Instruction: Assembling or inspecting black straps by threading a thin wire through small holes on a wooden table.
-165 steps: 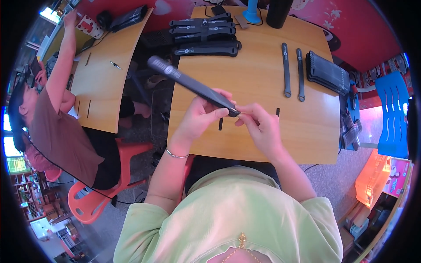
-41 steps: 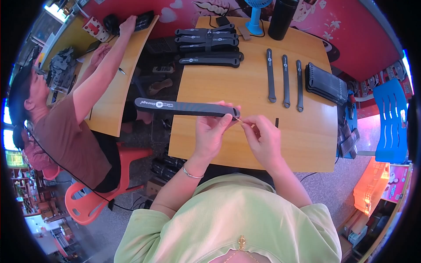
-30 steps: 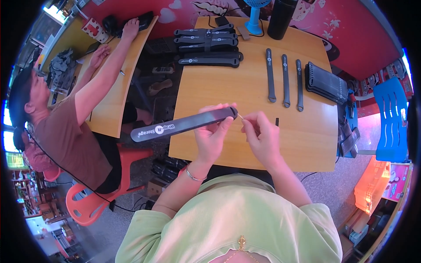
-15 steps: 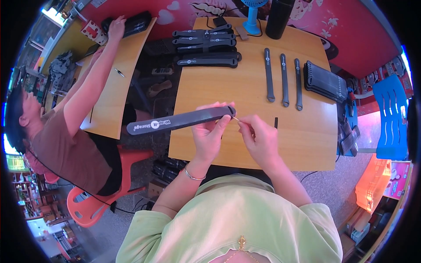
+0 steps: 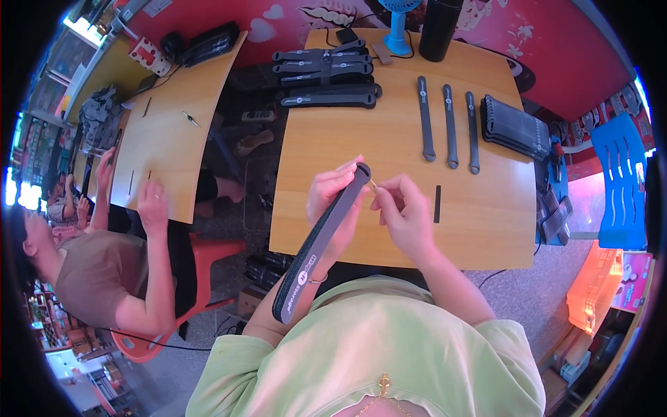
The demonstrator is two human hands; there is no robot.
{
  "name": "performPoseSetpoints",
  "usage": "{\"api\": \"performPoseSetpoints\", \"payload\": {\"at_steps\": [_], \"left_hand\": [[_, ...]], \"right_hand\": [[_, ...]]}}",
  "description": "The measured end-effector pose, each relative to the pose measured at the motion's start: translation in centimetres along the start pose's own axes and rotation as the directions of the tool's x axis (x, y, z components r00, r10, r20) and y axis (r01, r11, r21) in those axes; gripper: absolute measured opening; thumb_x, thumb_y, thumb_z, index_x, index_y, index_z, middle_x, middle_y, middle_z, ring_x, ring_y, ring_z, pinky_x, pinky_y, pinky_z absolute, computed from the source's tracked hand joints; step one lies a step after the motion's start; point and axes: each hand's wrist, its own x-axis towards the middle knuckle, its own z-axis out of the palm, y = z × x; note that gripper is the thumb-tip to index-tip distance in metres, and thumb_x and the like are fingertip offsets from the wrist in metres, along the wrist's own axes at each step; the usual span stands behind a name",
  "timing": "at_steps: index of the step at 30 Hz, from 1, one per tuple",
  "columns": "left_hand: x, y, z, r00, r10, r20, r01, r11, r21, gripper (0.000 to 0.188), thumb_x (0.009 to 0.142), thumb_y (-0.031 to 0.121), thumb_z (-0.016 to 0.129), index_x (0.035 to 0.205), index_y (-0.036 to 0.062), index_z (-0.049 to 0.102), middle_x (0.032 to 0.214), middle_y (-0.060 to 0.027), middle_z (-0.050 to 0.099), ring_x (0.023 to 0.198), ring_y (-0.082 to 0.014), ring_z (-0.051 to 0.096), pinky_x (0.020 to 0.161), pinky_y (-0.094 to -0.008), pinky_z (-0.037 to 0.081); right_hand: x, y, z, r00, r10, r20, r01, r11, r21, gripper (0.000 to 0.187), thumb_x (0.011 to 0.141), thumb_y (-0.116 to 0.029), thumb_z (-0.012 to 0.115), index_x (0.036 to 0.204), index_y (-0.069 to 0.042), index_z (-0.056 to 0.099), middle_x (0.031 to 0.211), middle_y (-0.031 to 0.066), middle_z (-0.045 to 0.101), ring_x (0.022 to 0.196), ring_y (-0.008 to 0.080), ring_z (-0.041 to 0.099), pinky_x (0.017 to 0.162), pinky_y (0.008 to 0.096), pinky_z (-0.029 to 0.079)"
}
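My left hand is closed around a dark grey storage strap near its looped end. The strap, with a rough black underside and pale lettering, slants down over my left forearm. It looks thick, but I cannot tell how many layers it has. My right hand pinches a thin tan strand that reaches to the strap's looped end; whether it is a rubber band is not clear. Just right of that hand a short narrow black strip lies on the wooden table.
Three single straps lie in a row, left of a stack of black pouches. Bundled straps lie at the far left, a blue fan and a black bottle at the back. A co-worker sits at the left table.
The strap has swung from pointing left to slanting down toward me as my left hand turned. My right hand still pinches the strand. The co-worker has drawn both arms back from the far pouch.
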Motion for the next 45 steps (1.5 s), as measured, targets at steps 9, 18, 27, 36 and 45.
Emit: {"api": "performPoseSetpoints", "payload": {"at_steps": [9,18,27,36,45], "left_hand": [[0.3,-0.6,-0.5,0.998,0.055,0.029,-0.056,0.998,0.019,0.036,0.076,-0.011,0.066,0.105,0.0025,0.05,0.104,-0.0144,0.054,0.107,-0.0371,0.058,0.084,-0.0382,0.052],[0.7,-0.4,-0.1,0.999,-0.052,0.007,0.052,0.994,-0.095,0.028,0.08,-0.008,0.063,0.103,0.0017,0.05,0.099,-0.0128,0.055,0.098,-0.0291,0.062,0.091,-0.0417,0.049],[0.6,0.9,-0.9,0.875,-0.475,0.096,0.465,0.767,-0.442,0.026,0.084,-0.006,0.06,0.107,0.0007,0.049,0.107,-0.0133,0.058,0.104,-0.0207,0.058,0.092,-0.0341,0.047],[2.8,-0.1,-3.4,0.62,-0.728,0.294,0.757,0.454,-0.47,0.039,0.086,0.001,0.061,0.122,-0.003,0.047,0.105,-0.0114,0.061,0.093,-0.0173,0.062,0.082,-0.0304,0.053],[0.2,-0.6,-1.6,0.706,-0.681,0.194,0.685,0.588,-0.429,0.045,0.086,0.0,0.06,0.129,-0.003,0.046,0.111,-0.0105,0.061,0.092,-0.0122,0.06,0.083,-0.026,0.049]], "right_hand": [[0.7,-0.6,-0.2,0.974,0.203,0.1,-0.221,0.949,0.225,0.007,0.093,-0.011,0.051,0.091,-0.004,0.052,0.068,0.0019,0.058,0.047,0.0051,0.046,0.04,0.0186,0.031],[1.4,-1.1,-0.7,0.908,0.365,0.207,-0.419,0.816,0.397,0.005,0.091,-0.006,0.054,0.092,-0.002,0.051,0.069,0.0037,0.06,0.051,0.0062,0.052,0.043,0.0189,0.039],[1.3,-1.4,-0.3,0.976,-0.217,0.035,0.219,0.943,-0.249,0.021,0.086,-0.001,0.06,0.106,-0.005,0.056,0.074,0.0071,0.065,0.054,0.0109,0.058,0.049,0.0242,0.045],[1.6,-2.4,-0.2,0.99,-0.08,0.119,0.112,0.949,-0.296,0.011,0.087,-0.006,0.059,0.098,-0.003,0.061,0.072,0.0075,0.065,0.054,0.0102,0.058,0.049,0.0238,0.045],[1.8,0.3,0.3,0.995,0.011,0.097,0.005,0.986,-0.167,0.006,0.089,-0.002,0.055,0.091,-0.001,0.061,0.065,0.0026,0.06,0.053,0.0047,0.052,0.045,0.0192,0.039]]}}
